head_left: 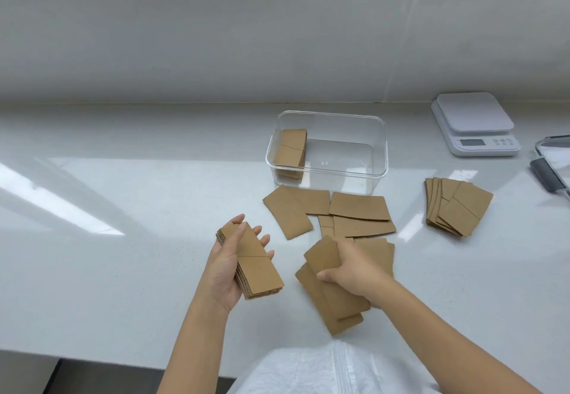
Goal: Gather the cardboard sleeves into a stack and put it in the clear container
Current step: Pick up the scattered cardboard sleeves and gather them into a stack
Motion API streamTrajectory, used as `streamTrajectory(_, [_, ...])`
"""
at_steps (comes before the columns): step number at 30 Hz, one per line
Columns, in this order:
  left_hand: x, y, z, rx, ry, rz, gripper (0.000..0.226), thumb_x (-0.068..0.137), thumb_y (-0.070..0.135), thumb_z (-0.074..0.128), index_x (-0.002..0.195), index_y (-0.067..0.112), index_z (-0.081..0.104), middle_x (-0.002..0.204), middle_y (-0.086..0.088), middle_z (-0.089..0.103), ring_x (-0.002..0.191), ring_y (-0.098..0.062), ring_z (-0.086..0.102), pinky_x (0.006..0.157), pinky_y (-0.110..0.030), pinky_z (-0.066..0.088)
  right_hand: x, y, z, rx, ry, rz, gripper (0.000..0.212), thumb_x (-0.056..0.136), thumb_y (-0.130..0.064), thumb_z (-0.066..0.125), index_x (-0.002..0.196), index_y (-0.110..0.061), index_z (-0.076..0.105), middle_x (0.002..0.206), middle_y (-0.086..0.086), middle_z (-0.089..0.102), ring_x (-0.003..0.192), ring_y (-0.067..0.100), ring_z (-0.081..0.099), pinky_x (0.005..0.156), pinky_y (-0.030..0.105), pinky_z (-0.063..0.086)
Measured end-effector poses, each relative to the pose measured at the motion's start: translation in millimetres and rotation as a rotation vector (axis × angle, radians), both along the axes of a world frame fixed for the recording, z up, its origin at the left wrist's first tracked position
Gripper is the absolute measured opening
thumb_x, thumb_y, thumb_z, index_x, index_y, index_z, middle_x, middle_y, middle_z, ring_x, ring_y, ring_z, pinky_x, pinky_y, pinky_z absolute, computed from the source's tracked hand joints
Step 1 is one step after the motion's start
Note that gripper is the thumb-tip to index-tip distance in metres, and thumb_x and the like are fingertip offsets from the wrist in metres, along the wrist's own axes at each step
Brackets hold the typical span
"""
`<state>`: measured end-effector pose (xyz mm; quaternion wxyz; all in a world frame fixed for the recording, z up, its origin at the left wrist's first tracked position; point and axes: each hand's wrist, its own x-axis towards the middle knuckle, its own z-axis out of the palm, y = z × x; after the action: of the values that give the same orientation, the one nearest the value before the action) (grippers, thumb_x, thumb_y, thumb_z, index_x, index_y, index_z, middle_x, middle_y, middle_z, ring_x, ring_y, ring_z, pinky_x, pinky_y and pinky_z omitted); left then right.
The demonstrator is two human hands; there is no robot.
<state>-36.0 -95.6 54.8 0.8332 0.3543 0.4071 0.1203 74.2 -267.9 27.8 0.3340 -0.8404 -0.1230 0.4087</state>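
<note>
My left hand holds a neat stack of brown cardboard sleeves, palm up, above the white counter. To its right, my right hand grips a few loose sleeves lying near the counter's front. More flat sleeves are scattered just in front of the clear container. Inside the container, one stack of sleeves leans against its left wall. A fanned pile of sleeves lies farther right.
A white kitchen scale stands at the back right by the wall. The container's clear lid with a grey clip lies at the right edge. The counter's front edge runs close to my body.
</note>
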Motion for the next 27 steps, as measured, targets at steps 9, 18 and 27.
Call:
streamTrajectory(9, [33.8,-45.3,13.4,0.118,-0.001,-0.288,0.042,0.083,0.044,0.058,0.119,0.021,0.056,0.106,-0.010,0.070,0.092,-0.024,0.071,0.078,-0.045,0.057,35.9,-22.9,37.9,0.702,0.401,-0.358,0.031,0.087,-0.001,0.060,0.117,-0.007,0.057,0.108,0.011,0.070,0.096,0.024,0.068,0.080,0.036,0.058])
streamTrajectory(18, [39.3,-58.7,16.3,0.099,-0.020,-0.477,0.029,0.084,0.021,0.064,0.111,0.011,0.065,0.099,-0.013,0.075,0.091,-0.025,0.071,0.076,-0.039,0.057,6.3,4.9,29.7,0.576,0.077,-0.206,0.017,0.089,-0.028,0.057,0.106,-0.031,0.055,0.108,-0.004,0.064,0.104,0.013,0.062,0.090,0.034,0.053])
streamTrajectory(27, [42.8,-57.1,-3.2,-0.085,0.064,-0.383,0.030,0.086,0.013,0.049,0.105,0.000,0.068,0.092,-0.024,0.071,0.081,-0.032,0.068,0.078,-0.042,0.053,3.4,14.1,21.3,0.139,-0.231,0.262,0.045,0.097,-0.034,0.031,0.140,-0.020,0.033,0.116,-0.002,0.034,0.118,0.017,0.029,0.107,0.033,0.030])
